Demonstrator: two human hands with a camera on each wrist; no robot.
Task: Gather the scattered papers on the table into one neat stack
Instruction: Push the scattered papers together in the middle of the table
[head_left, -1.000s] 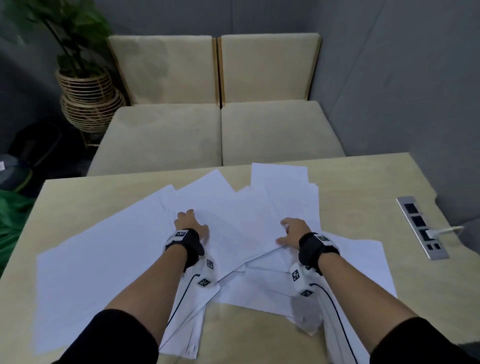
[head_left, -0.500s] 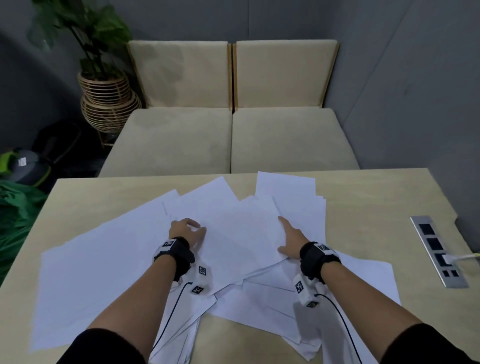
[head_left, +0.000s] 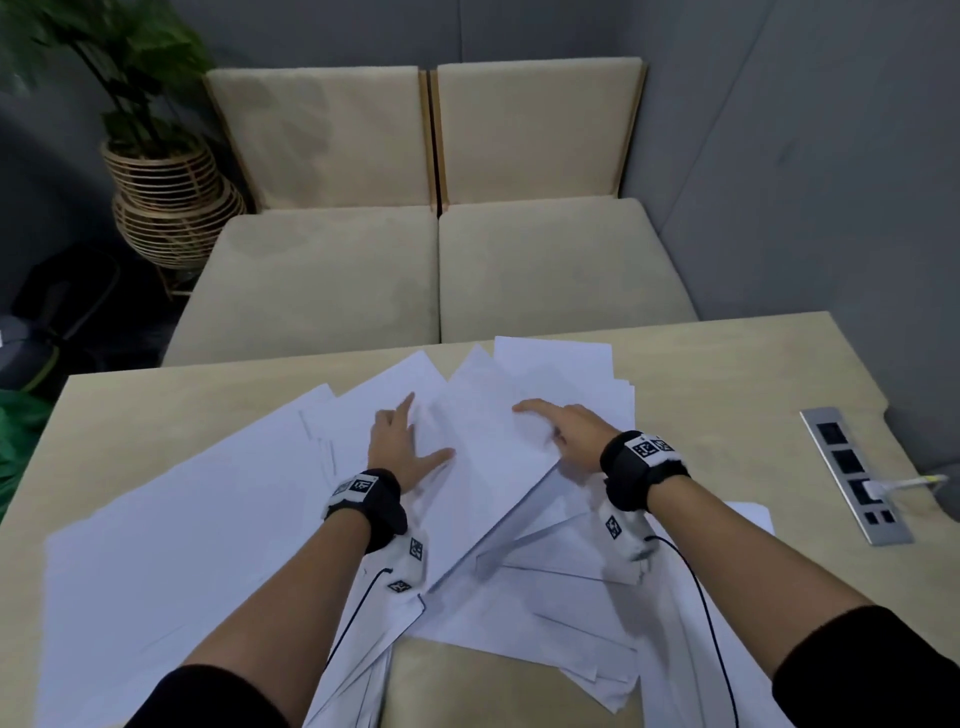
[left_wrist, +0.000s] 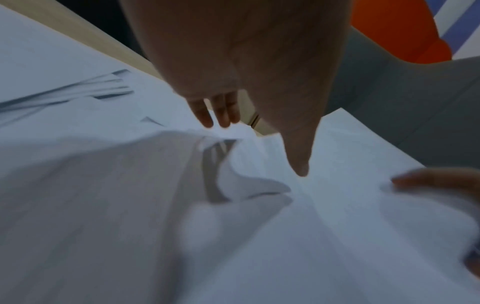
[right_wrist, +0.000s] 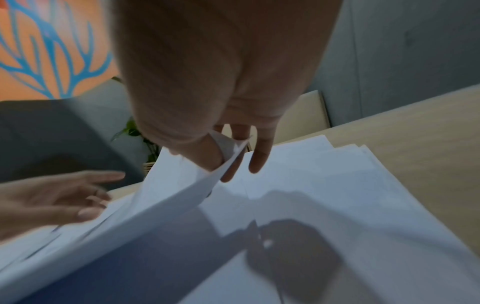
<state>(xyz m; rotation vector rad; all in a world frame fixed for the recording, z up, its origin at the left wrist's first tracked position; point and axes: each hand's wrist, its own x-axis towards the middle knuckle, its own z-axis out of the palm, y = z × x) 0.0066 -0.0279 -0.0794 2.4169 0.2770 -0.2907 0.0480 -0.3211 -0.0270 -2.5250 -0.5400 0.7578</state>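
1. While the white papers lie spread over the wood bench, the job looks just begun.
2. Most sheets fan out in a loose mess, from the far middle of the bench to the near left and near right. Edges point every way, and there is no neat stack yet.
3. The left hand lies flat on the sheets near the middle. Its fingers are straight and a bit apart, with the thumb stuck out to the right. It holds nothing; it just presses on the paper.
4. The right hand is just to the right of it, reaching toward the left. In the right wrist view one raised sheet sits between its thumb and fingers, so I think it pinches that sheet. The sheet curves up off the pile.
5. Between the two hands a few sheets overlap more than the rest. That could be the start of a pile.
6. Still left to do, I think: pull in the big sheets at the near left and the ones at the near right, then square up all the edges.
7. A metal plug strip sits in the bench at the far right, well apart from the papers.
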